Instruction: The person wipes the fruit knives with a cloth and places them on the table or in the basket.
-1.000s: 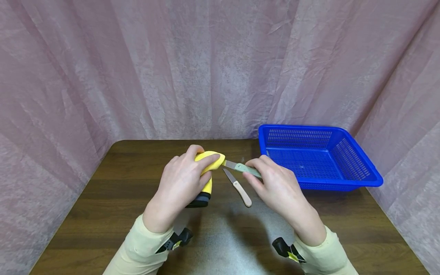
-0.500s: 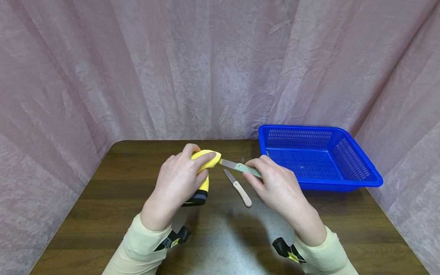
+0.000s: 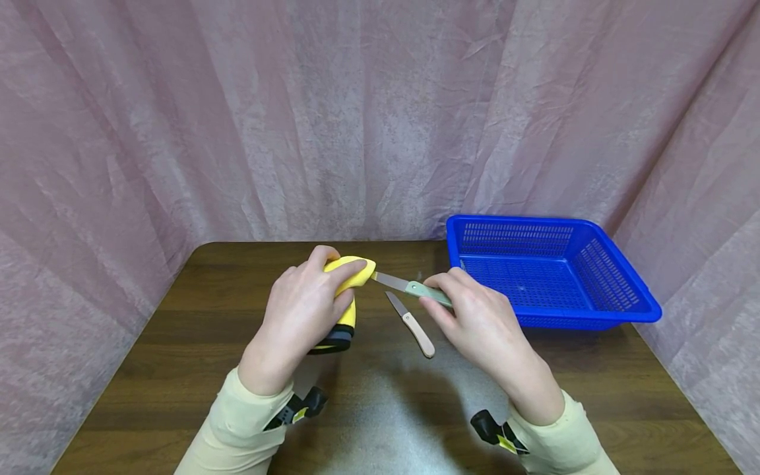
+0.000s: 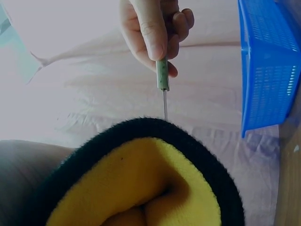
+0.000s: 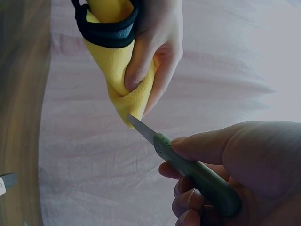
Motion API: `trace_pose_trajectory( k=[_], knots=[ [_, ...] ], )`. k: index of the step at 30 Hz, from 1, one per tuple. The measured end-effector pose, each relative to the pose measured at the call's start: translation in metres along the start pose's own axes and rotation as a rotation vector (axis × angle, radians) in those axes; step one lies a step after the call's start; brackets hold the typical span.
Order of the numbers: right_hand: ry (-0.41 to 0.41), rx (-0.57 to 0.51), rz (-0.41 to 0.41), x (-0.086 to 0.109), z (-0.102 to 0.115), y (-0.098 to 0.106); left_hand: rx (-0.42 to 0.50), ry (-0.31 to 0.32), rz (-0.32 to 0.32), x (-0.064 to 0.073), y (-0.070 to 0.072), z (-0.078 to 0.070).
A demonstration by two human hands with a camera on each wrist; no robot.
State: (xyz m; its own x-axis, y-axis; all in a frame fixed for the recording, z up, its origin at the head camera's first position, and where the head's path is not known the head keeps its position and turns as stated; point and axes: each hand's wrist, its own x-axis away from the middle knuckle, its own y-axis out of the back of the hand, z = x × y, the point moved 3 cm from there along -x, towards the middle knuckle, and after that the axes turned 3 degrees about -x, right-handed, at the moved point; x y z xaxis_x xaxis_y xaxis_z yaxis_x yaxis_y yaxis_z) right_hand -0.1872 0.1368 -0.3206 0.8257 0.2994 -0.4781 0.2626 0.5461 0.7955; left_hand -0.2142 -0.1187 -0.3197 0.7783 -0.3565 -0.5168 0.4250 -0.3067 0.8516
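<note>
A yellow cloth (image 3: 349,272) with a black-and-grey edge is bunched in my left hand (image 3: 303,300), pinched between thumb and fingers. My right hand (image 3: 475,323) grips a small knife (image 3: 429,293) by its pale green handle, the blade pointing left. The blade's tip reaches the folded end of the cloth; in the right wrist view the knife (image 5: 181,162) shows most of its blade bare, with the tip at the cloth (image 5: 124,80). A second knife (image 3: 418,335) with a cream handle lies on the table below, between the hands.
A blue plastic basket (image 3: 594,315) with slotted walls stands at the right back of the brown wooden table (image 3: 208,316). Pink curtains (image 3: 332,119) hang behind the table and at its sides. Each wrist carries a strapped-on camera.
My left hand and the cloth have slid left along the blade, baring more of it towards the tip. The right hand with its knife has stayed in place.
</note>
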Motion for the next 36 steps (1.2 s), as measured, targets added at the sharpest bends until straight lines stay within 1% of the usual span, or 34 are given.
trace_pose_trajectory(
  k=[15,21,26,32,36],
  knots=[
    [-0.004,0.006,-0.012,0.000,-0.002,0.002,-0.002,0.044,0.007,0.000,0.003,0.008],
    [-0.014,0.005,-0.013,0.000,-0.004,0.004,0.014,0.050,0.005,-0.001,0.004,0.008],
    [-0.040,-0.010,-0.034,0.001,-0.007,0.004,0.020,0.033,0.001,-0.001,0.001,0.006],
    [-0.071,-0.004,-0.067,0.003,-0.014,0.005,-0.021,-0.011,-0.017,-0.002,-0.002,0.005],
    [-0.072,0.014,-0.076,0.001,-0.019,0.007,-0.037,-0.018,-0.023,-0.005,-0.003,0.008]
  ],
)
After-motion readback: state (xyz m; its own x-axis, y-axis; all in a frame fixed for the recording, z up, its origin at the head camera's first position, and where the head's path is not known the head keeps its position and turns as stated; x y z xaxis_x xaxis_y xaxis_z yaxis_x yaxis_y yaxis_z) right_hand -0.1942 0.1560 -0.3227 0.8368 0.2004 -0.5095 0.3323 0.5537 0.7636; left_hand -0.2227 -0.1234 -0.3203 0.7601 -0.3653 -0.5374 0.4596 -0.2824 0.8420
